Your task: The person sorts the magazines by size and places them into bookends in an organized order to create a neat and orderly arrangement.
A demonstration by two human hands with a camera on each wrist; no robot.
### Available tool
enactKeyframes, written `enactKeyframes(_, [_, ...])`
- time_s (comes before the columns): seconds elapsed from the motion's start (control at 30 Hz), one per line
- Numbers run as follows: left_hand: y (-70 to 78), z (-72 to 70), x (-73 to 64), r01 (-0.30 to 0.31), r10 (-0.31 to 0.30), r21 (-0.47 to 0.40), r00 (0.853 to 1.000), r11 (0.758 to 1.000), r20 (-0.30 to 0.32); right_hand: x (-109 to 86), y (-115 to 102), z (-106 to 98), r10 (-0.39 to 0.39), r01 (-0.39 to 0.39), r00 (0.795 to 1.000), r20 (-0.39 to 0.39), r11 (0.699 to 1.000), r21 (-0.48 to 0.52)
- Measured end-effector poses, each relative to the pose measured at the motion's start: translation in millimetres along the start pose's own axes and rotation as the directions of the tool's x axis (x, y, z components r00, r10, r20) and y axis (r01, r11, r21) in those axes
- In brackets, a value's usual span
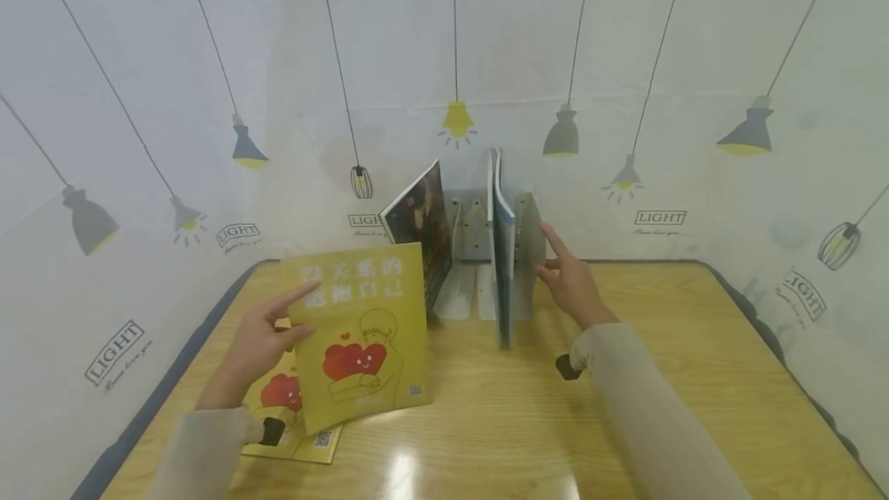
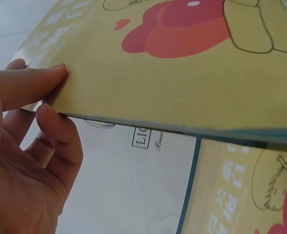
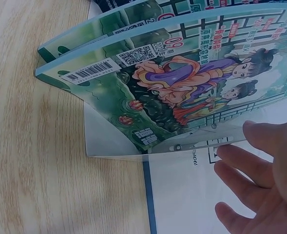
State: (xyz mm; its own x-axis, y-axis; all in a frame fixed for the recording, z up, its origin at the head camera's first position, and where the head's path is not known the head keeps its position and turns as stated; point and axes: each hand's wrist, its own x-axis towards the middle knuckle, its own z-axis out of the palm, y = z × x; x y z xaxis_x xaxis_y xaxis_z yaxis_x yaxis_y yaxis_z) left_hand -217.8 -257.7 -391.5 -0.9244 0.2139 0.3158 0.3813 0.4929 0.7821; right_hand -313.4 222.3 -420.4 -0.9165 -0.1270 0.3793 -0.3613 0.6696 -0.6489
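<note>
My left hand (image 1: 253, 342) pinches the left edge of a yellow book (image 1: 368, 330), with the thumb on its cover. The book is lifted and tilted, and its cover shows a figure hugging red hearts. Beneath it on the table lies another yellow book (image 1: 319, 446) with a like cover. At the right, my right hand (image 1: 572, 284) holds the front edge of a metal bookend (image 1: 530, 253) between thumb and index finger, the other fingers loosely spread. Blue-green magazines (image 3: 182, 87) stand upright against that bookend. A dark-covered book (image 1: 427, 222) leans at the bookend's left side.
The bookend's pale base (image 1: 458, 295) lies on the wooden table (image 1: 486, 423), between the dark book and the magazines. Behind stands a pale wall cloth (image 1: 417, 37) printed with hanging lamps. The table has a dark blue edge (image 1: 160, 376).
</note>
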Motion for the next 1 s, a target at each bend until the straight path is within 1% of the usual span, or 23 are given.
enactKeyframes(0.13, [6.9, 7.3, 3.1, -0.023, 0.023, 0.009, 1.0, 1.0, 0.002, 0.1, 1, 1, -0.005, 0.005, 1.0, 0.001, 1.0, -0.006])
enactKeyframes(0.23, [12.9, 12.2, 5.4, -0.031, 0.032, -0.008, 0.999, 0.999, 0.014, -0.1, 1, 1, -0.01, 0.01, 1.0, -0.005, 1.0, -0.011])
enactKeyframes(0.37, [20.1, 16.8, 8.4, -0.009, 0.01, -0.036, 1.0, 0.999, 0.026, -0.9, 0, 0, -0.018, 0.017, 1.0, -0.012, 1.0, -0.013])
enactKeyframes(0.47, [25.5, 19.2, 10.7, 0.006, -0.005, -0.043, 1.0, 0.999, 0.021, -1.5, -1, 0, -0.023, 0.023, 1.0, -0.01, 1.0, -0.018])
enactKeyframes(0.7, [42.6, 25.9, 17.1, 0.006, -0.007, -0.072, 1.0, 0.997, -0.021, -1.0, -2, 1, -0.016, 0.015, 1.0, -0.01, 1.0, -0.024])
enactKeyframes(0.87, [53.2, 30.6, 19.1, -0.024, 0.016, -0.123, 0.998, 0.992, -0.069, 0.0, -1, 0, -0.022, 0.022, 1.0, -0.008, 0.999, -0.026])
enactKeyframes(0.93, [56.5, 32.2, 20.4, -0.042, 0.029, -0.137, 0.995, 0.99, -0.092, 0.0, -1, 0, -0.019, 0.019, 1.0, -0.004, 0.999, -0.025])
enactKeyframes(1.0, [59.3, 34.0, 21.6, -0.045, 0.03, -0.14, 0.993, 0.989, -0.112, -0.2, -1, 0, -0.016, 0.016, 1.0, -0.002, 1.0, -0.024])
